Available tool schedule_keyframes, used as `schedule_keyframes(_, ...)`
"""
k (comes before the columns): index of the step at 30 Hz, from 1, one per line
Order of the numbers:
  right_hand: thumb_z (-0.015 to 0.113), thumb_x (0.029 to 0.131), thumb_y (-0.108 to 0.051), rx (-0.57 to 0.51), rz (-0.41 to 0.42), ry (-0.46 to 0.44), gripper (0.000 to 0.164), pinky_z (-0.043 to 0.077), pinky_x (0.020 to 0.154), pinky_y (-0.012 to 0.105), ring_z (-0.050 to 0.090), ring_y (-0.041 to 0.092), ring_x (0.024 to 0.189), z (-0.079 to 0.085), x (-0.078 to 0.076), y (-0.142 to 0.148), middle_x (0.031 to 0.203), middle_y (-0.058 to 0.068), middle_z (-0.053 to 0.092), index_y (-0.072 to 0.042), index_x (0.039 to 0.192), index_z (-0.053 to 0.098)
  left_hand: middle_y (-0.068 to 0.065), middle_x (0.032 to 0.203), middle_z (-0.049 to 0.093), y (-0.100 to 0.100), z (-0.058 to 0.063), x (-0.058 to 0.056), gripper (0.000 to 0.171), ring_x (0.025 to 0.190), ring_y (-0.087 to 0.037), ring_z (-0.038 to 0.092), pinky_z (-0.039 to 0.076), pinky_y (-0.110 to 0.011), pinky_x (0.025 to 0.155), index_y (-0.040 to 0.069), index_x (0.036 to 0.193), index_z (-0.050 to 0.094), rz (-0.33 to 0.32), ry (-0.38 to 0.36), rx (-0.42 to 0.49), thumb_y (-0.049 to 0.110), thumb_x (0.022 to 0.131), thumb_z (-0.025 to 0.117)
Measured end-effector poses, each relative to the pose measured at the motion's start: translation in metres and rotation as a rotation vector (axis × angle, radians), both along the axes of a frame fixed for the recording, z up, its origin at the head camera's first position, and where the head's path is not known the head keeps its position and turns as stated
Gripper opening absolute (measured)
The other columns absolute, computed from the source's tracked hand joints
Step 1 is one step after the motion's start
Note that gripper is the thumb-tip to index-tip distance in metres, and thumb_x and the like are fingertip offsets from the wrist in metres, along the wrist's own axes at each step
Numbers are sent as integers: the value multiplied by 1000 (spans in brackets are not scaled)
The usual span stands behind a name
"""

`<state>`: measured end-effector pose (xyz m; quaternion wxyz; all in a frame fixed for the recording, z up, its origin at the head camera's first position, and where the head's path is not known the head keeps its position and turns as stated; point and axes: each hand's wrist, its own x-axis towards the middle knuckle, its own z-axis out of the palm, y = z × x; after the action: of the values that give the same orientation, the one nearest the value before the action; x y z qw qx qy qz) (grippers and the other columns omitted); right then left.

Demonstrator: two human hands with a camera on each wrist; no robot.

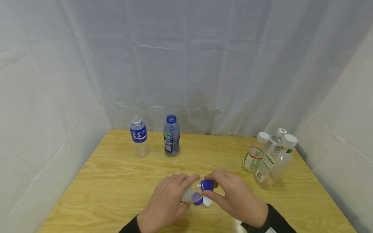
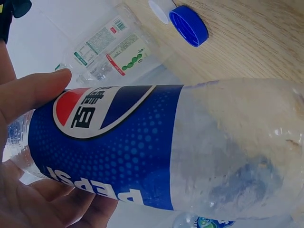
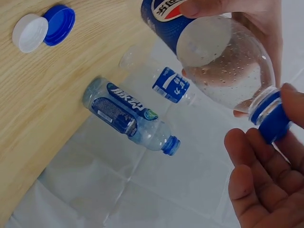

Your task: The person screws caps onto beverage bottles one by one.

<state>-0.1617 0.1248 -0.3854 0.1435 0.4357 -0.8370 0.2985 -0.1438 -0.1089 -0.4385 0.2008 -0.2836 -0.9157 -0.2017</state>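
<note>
Head view: the left hand [image 1: 167, 201] grips a clear plastic bottle [image 1: 196, 187] above the yellow wooden table [image 1: 102, 187]; the right hand [image 1: 233, 195] pinches the round blue plastic cap [image 1: 207, 185] at its end. Left wrist view: the bottle bears a printed blue Pepsi label [image 2: 137, 156]; a loose blue screw cap [image 2: 190, 26] and a loose white plastic cap [image 2: 162, 9] lie side by side. Right wrist view: a blue ring [image 3: 266, 105] sits below the pinched cap.
</note>
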Motion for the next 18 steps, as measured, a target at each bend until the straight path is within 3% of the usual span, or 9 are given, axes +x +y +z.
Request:
schedule_keyframes(5, 70, 92, -45, 31, -147, 120, 32, 29, 50, 7, 34, -6, 56, -3, -1, -2, 66, -14, 40, -20, 82, 52, 6, 115, 67, 3, 3, 1, 80, 104, -11, 65, 58, -33, 85, 32, 143, 49, -28, -41, -14, 26, 73, 88)
schedule_keyframes(7, 67, 93, -51, 48, -207, 187, 39, 18, 48, 8, 25, -7, 52, -5, -1, -3, 62, -16, 31, -21, 76, 47, 6, 117, 67, 4, 5, 1, 81, 106, -12, 65, 58, -34, 86, 32, 144, 49, -34, -49, -24, 26, 73, 88)
schedule_keyframes(10, 63, 93, -55, 57, -253, 245, 45, 11, 49, 9, 20, -7, 50, -6, -1, -3, 61, -18, 25, -21, 70, 44, 6, 118, 66, 6, 6, 1, 81, 107, -12, 64, 57, -33, 86, 31, 144, 49, -33, -55, -38, 26, 73, 88)
schedule_keyframes(12, 63, 92, -56, 61, -261, 249, 44, 13, 48, 8, 22, -7, 50, -6, -1, -2, 60, -19, 28, -22, 70, 46, 6, 118, 66, 6, 6, 1, 82, 106, -12, 65, 58, -34, 86, 31, 145, 48, -27, -55, -43, 27, 74, 88)
schedule_keyframes(14, 65, 91, -56, 69, -262, 241, 40, 24, 48, 7, 32, -9, 51, -5, -1, -2, 61, -19, 39, -21, 75, 55, 5, 118, 66, 6, 6, 1, 82, 106, -13, 65, 58, -34, 87, 31, 146, 48, -21, -48, -45, 28, 74, 88)
schedule_keyframes(16, 67, 90, -55, 88, -246, 235, 36, 41, 53, 10, 49, -6, 58, -4, -1, 1, 71, -17, 58, -20, 91, 65, 5, 118, 66, 6, 6, 1, 83, 106, -13, 65, 58, -35, 87, 31, 146, 48, -16, -31, -47, 28, 74, 87)
schedule_keyframes(18, 69, 89, -56, 114, -210, 226, 43, 55, 67, 20, 63, 0, 77, 0, -1, 4, 93, -12, 69, -20, 113, 69, 5, 117, 66, 5, 6, 1, 82, 106, -13, 65, 58, -35, 87, 31, 146, 48, -10, -10, -48, 28, 74, 87)
